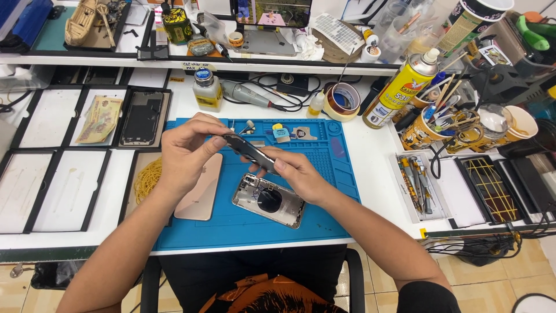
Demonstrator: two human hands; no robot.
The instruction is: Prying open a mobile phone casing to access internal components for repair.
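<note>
Both hands hold a thin dark phone part (pixel 248 150), seen edge-on, above a blue work mat (pixel 324 168). My left hand (pixel 188 150) pinches its upper left end with the fingertips. My right hand (pixel 289 171) grips its lower right end. Under the hands lies an opened silver phone housing (pixel 269 200) with a dark round part inside. A pink-gold phone back (pixel 201 188) lies on the mat's left edge, partly under my left wrist.
Small parts lie along the mat's top edge. A yellow spray can (pixel 402 87), a tape roll (pixel 341 101), a small bottle (pixel 207 90), cups of tools (pixel 428 124) and a tray of screwdrivers (pixel 416 185) surround the mat. White trays (pixel 58 179) and a phone frame (pixel 141 117) sit left.
</note>
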